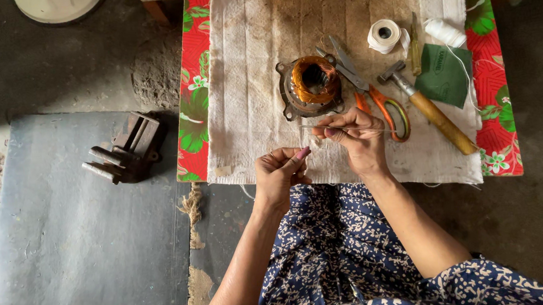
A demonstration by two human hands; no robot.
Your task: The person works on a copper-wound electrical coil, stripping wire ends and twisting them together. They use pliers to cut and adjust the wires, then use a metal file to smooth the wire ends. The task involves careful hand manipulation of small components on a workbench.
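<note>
My right hand (357, 140) pinches a thin metal needle (312, 127) that points left, just below a round motor stator with copper windings (311, 85). My left hand (281, 171) is held close beside it, fingers pinched on what looks like a fine thread; the thread itself is too thin to see clearly. Both hands hover over the near edge of a dirty white cloth (247, 96) spread on a low table.
Orange-handled scissors (371, 91), a wooden-handled hammer (428, 106), a roll of white tape (383, 35), a spool of white thread (444, 31), a small screwdriver (415, 45) and green paper (445, 75) lie right of the stator. A metal vise (128, 148) sits on a dark board at left.
</note>
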